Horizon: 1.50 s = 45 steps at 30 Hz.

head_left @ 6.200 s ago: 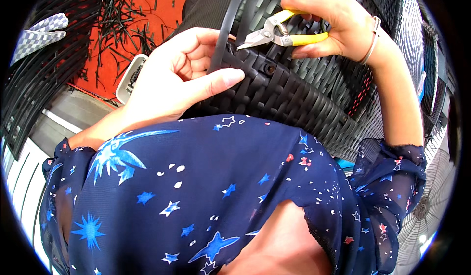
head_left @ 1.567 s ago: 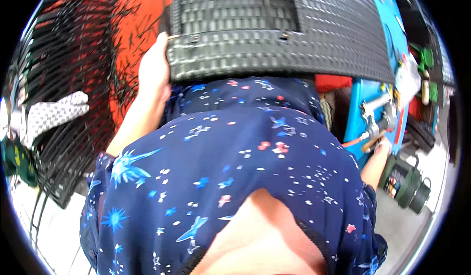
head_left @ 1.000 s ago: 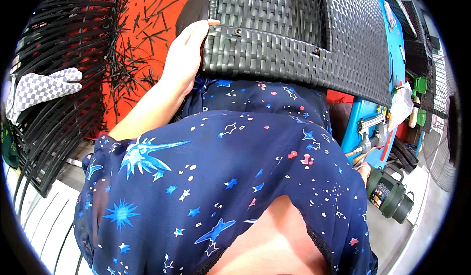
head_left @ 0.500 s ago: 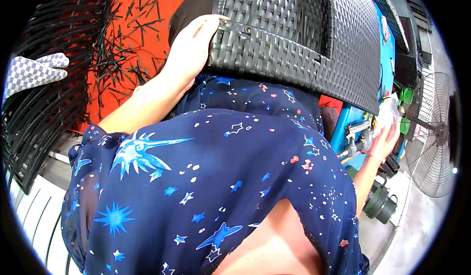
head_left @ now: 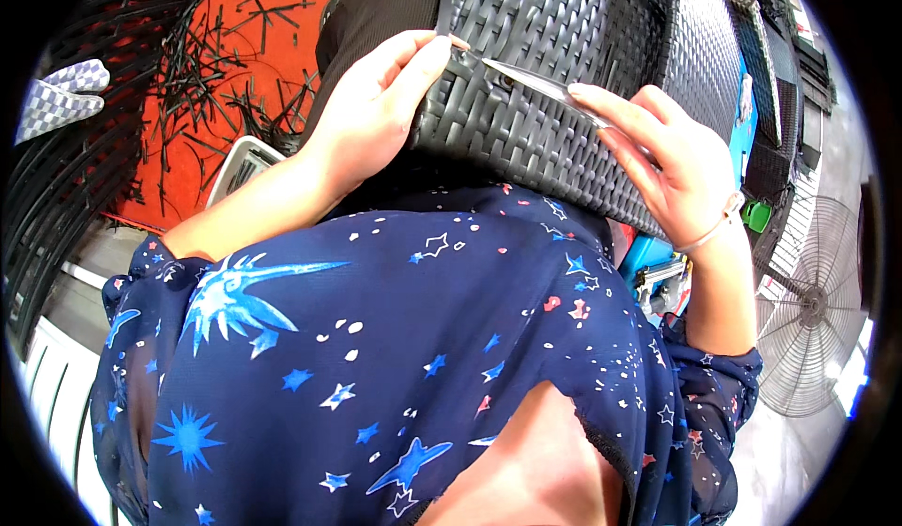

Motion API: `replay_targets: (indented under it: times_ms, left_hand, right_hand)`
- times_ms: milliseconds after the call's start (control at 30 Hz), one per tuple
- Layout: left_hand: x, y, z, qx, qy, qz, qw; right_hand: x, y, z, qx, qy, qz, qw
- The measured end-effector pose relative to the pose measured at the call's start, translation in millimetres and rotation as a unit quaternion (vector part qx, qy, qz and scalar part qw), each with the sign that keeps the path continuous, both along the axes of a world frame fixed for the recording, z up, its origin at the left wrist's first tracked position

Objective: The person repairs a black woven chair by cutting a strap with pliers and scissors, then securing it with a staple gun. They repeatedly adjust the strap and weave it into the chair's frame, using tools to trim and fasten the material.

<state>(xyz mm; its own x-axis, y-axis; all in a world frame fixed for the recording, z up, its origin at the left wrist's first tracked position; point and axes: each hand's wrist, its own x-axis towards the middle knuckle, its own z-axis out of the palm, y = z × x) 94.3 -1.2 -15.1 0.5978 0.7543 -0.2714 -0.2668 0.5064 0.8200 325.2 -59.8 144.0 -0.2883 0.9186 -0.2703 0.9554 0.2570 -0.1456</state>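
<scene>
A black woven wicker furniture piece point(head_left: 536, 131) lies across my lap, its corner toward my left hand. At that corner my left hand point(head_left: 385, 94) pinches a flat black strip point(head_left: 445, 7) that runs up from the fingertips. My right hand point(head_left: 662, 155) is closed on a slim silver pointed blade point(head_left: 531, 80). The blade's tip points left toward the pinched strip, just above the weave, with a small gap between the two. Its handle is hidden inside my right hand, so I cannot tell the exact kind of tool.
Many black strip offcuts point(head_left: 221, 75) litter a red surface to the left, beside dark curved slats point(head_left: 75, 169). A checkered glove point(head_left: 66, 99) lies on those slats. A pale-rimmed container point(head_left: 246, 164) sits by my left forearm. To the right stand a large fan point(head_left: 808, 305) and a green object point(head_left: 755, 216).
My right hand has come from the tools at the right to the wicker corner, now holding the pointed blade. My left hand has shifted slightly right and now pinches the strip.
</scene>
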Motion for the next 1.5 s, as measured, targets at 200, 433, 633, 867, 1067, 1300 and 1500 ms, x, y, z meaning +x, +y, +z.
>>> replay_targets:
  times_ms: [200,433,633,867,1067,1300,1500]
  left_hand:
    - [0.0,1.0,-2.9,0.043,-0.007,-0.011,0.999]
    - [1.1,-0.8,4.4,0.049,0.000,-0.007,0.999]
    - [-0.6,0.3,3.9,0.039,-0.001,-0.018,0.999]
    - [-0.1,2.0,2.0,0.079,0.025,-0.006,0.997]
    - [-0.2,4.4,3.6,0.058,0.023,-0.014,0.998]
    - [1.2,6.7,1.5,0.053,0.030,-0.006,0.998]
    - [1.3,6.5,-0.4,0.048,0.032,-0.014,0.998]
  right_hand:
    - [-1.6,1.5,10.0,-0.005,-0.017,0.016,1.000]
    - [6.2,-2.0,1.0,0.023,0.027,0.008,0.999]
    - [-3.4,-34.8,-42.0,0.042,0.219,-0.121,0.967]
    - [-3.3,-40.3,-53.0,0.094,0.181,-0.123,0.971]
    - [-12.8,-49.3,-62.9,0.082,0.256,-0.188,0.945]
    - [-21.0,-58.4,-82.1,0.081,0.384,-0.302,0.869]
    - [-21.7,-47.2,-68.5,0.091,0.319,-0.265,0.905]
